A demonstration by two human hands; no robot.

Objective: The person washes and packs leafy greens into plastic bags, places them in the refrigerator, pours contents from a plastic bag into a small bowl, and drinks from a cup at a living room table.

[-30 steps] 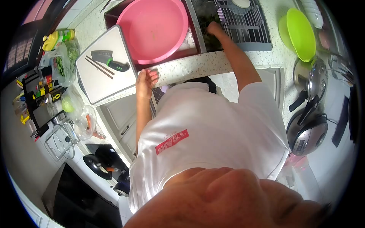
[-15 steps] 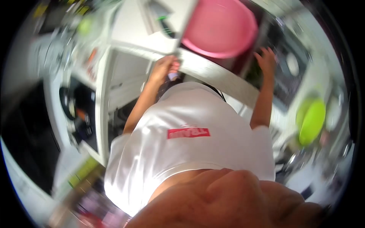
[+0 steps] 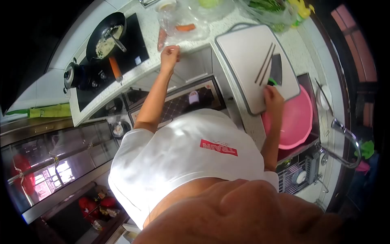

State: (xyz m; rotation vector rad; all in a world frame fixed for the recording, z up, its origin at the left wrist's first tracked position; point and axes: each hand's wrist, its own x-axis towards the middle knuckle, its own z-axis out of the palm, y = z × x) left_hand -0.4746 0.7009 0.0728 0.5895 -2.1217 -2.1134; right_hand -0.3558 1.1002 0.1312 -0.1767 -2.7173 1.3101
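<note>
My right hand (image 3: 274,99) is closed over the handle end of a knife (image 3: 276,68), which lies on a white cutting board (image 3: 239,49) with a grey rim. The knife's dark blade and a green part show beyond my fingers; they hide the handle. A pair of dark chopsticks (image 3: 265,63) rests beside the blade. My left hand (image 3: 170,57) is curled shut at the counter's edge, close to a clear plastic bag (image 3: 195,34) and a carrot piece (image 3: 186,27). Whether those fingers hold something small cannot be made out.
A pink basin (image 3: 295,124) sits in the sink, partly under the board. Left, a wok (image 3: 106,38) with pale food and a spatula stands on a black cooktop (image 3: 134,44), near a dark pot (image 3: 73,76). The faucet (image 3: 345,140) curves at right; bagged greens (image 3: 266,6) lie behind.
My view has swung toward the cooktop. My right hand has moved from beside the basin to the knife on the board. My left hand has left the board's side for the bag's side.
</note>
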